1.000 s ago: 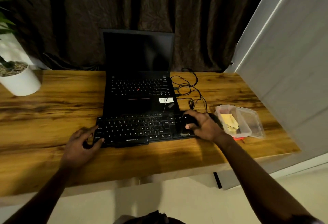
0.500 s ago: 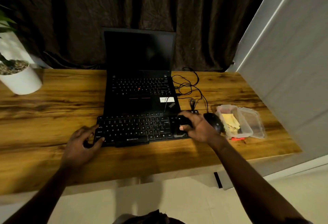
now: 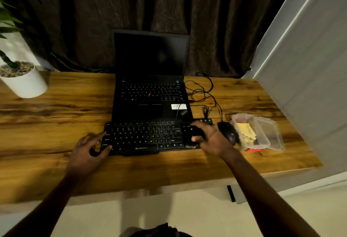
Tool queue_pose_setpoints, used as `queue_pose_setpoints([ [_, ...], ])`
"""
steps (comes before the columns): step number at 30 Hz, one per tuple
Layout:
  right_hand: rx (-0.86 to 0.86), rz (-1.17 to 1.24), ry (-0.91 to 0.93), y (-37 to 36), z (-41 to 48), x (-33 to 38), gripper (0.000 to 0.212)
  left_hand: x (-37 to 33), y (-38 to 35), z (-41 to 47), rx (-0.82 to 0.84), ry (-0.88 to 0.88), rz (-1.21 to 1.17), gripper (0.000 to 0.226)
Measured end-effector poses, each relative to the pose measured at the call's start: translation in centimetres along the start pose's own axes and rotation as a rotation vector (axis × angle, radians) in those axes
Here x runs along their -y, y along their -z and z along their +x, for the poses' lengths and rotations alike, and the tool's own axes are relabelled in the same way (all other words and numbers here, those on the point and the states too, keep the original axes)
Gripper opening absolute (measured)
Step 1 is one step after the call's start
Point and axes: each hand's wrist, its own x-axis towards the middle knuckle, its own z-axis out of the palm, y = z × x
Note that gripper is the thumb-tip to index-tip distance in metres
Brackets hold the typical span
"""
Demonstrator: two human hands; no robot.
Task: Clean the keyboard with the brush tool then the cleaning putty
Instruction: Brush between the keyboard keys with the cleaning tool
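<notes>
Low at centre frame on the table (image 3: pixel 56 116), the likely light, rigid keyboard (image 3: pixel 142 137) is gripped at its left end by the left hand (image 3: pixel 88 152); the right hand (image 3: pixel 212 141) clasps a dark brush tool (image 3: pixel 195 135).

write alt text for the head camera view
A person's right hand holds a dark tool, probably the brush, on the right end of a black keyboard; left hand grips its left end. Open laptop behind, mouse and clear container to the right.

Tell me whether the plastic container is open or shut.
Open: the container has its clear lid lying beside it, yellow contents exposed.
</notes>
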Motion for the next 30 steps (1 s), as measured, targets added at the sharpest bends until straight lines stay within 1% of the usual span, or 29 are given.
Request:
queue_pose_setpoints([
  [4,0.004,0.023,0.025,0.1,0.6,0.5,0.048,0.1,0.1,-0.1,0.005,0.013,-0.006,0.071],
  [8,-0.118,-0.008,-0.024,1.5,0.9,-1.5,0.048,0.3,0.0,0.0,0.008,0.008,0.004,0.072],
  [11,-0.155,-0.041,-0.077,1.3,1.0,-1.6,0.052,-0.2,0.1,0.0,0.006,0.022,0.000,0.075],
  [15,-0.067,-0.011,-0.012,-0.1,0.9,0.0,0.049,-0.7,0.3,-0.1,-0.002,0.013,0.001,0.075],
  [17,-0.055,0.025,0.015,-0.3,0.9,0.5,0.047,-0.8,0.3,-0.2,0.007,0.022,0.007,0.076],
  [19,-0.091,0.011,0.022,0.1,1.1,0.5,0.045,-0.9,0.4,-0.2,0.004,0.038,0.008,0.076],
  [22,-0.173,-0.017,-0.023,0.9,1.4,-0.3,0.040,-1.2,0.5,-0.2,0.028,0.064,0.015,0.079],
  [25,-0.242,-0.036,-0.062,0.8,1.5,-0.7,0.043,-1.3,0.6,-0.3,0.030,0.080,0.022,0.080],
  [27,-0.209,-0.065,-0.082,-0.1,1.5,-0.2,0.047,-1.4,0.6,-0.4,0.026,0.081,0.023,0.080],
  [30,-0.107,-0.050,-0.042,-1.7,1.5,0.8,0.052,-1.2,0.6,-0.3,0.029,0.073,0.021,0.081],
])
